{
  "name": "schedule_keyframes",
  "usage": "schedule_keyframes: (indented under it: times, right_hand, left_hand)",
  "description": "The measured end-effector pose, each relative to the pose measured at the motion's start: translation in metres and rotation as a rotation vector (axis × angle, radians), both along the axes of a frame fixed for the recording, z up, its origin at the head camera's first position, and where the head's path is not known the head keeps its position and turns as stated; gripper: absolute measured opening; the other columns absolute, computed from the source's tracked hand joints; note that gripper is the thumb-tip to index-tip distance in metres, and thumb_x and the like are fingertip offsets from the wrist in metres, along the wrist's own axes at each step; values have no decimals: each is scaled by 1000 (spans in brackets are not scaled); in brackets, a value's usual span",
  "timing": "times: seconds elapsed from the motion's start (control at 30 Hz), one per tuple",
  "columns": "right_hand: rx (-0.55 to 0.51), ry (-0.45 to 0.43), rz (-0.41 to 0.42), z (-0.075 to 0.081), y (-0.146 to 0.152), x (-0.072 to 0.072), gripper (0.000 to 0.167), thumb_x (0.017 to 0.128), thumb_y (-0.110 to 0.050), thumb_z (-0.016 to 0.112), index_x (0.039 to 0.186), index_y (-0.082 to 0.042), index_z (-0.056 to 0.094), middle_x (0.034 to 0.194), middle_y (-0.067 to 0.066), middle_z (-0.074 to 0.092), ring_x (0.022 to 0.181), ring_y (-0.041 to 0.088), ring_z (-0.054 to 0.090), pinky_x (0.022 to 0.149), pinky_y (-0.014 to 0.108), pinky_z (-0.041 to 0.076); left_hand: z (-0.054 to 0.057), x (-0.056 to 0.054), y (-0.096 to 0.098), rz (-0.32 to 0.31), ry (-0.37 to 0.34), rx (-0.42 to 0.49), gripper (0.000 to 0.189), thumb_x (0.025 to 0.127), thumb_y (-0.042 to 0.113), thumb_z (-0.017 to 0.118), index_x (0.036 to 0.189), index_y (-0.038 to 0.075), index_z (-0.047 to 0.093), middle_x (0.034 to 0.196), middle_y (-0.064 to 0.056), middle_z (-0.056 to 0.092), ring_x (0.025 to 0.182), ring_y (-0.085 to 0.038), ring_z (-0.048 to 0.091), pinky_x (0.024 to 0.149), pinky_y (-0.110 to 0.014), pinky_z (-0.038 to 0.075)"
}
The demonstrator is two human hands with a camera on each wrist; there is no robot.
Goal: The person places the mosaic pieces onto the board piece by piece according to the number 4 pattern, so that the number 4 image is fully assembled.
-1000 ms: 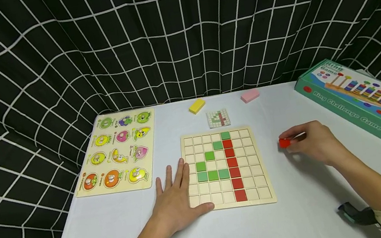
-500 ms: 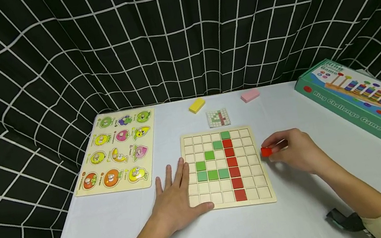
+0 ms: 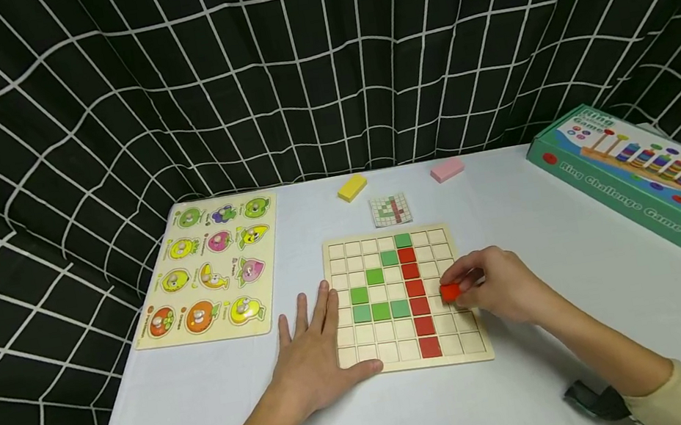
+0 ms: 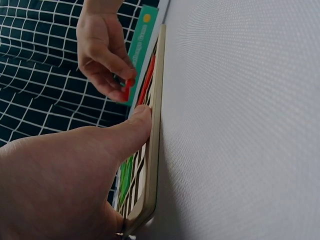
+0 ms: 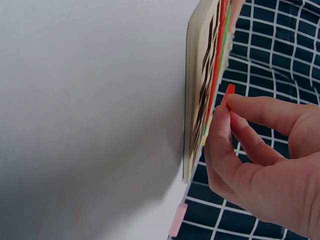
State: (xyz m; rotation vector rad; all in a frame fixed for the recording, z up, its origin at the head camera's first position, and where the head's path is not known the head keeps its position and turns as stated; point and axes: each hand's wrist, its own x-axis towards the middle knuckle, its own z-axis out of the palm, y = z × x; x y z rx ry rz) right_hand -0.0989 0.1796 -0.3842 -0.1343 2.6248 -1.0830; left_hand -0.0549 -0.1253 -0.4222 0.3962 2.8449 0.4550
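Note:
A wooden grid board (image 3: 346,250) lies flat on the white table, with a column of red tiles (image 3: 415,288) and several green tiles (image 3: 380,312) set in its squares. My left hand (image 3: 314,365) lies spread at the board's left front corner, fingers along the left side and thumb on the front edge. Between thumb and fingertips, my right hand (image 3: 502,285) pinches a red square tile (image 3: 450,292) above the board's right part. In the right wrist view this red tile (image 5: 229,91) shows edge-on, close over the grid.
Behind the board lies a small pattern card (image 3: 390,210), with a yellow block (image 3: 352,188) and a pink block (image 3: 447,170) farther back. A fruit puzzle board (image 3: 206,272) lies at left, a green game box (image 3: 650,182) at right. Dark grid-patterned cloth (image 3: 316,60) surrounds the table.
My right hand has moved left with the red tile, from beside the board to over its right-hand squares. The left hand has stayed in place.

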Motion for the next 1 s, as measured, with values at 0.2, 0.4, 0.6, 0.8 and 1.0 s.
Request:
schedule_keyframes:
  times: [0.2,0.4,0.6,0.8,1.0]
  right_hand:
    - [11,-1,30,-3,-7,1,26,79,3,77,100,-11,80,87,3,67,86,19,60,69,29,50]
    - [6,-7,56,-4,-11,1,30,79,8,71,100,-11,80,86,4,65,84,20,57,66,26,48]
    - [21,7,72,-5,-14,2,31,79,9,70,100,-11,80,85,4,63,82,19,56,66,27,47]
    - [30,26,77,-6,-17,2,29,78,8,74,99,-12,80,84,3,63,80,17,56,68,26,47]
    - [43,63,96,-10,-17,1,27,77,8,78,96,-12,78,81,2,63,78,16,56,67,25,47]
  left_hand:
    - [1,0,0,0,-2,3,123,82,80,67,168,9,15,177,-7,5,160,-46,6,122,-74,10]
    - [0,0,0,-2,2,4,124,81,80,67,168,9,15,177,-8,5,160,-47,7,121,-75,11]
    - [-1,0,0,0,4,16,124,81,80,68,168,9,16,176,-9,6,160,-47,6,121,-75,10]
    - [0,0,0,3,2,13,124,81,80,67,168,9,15,177,-8,5,160,-46,5,122,-74,9]
    - [0,0,0,0,2,8,124,81,80,67,168,9,15,177,-8,5,161,-46,6,122,-74,10]
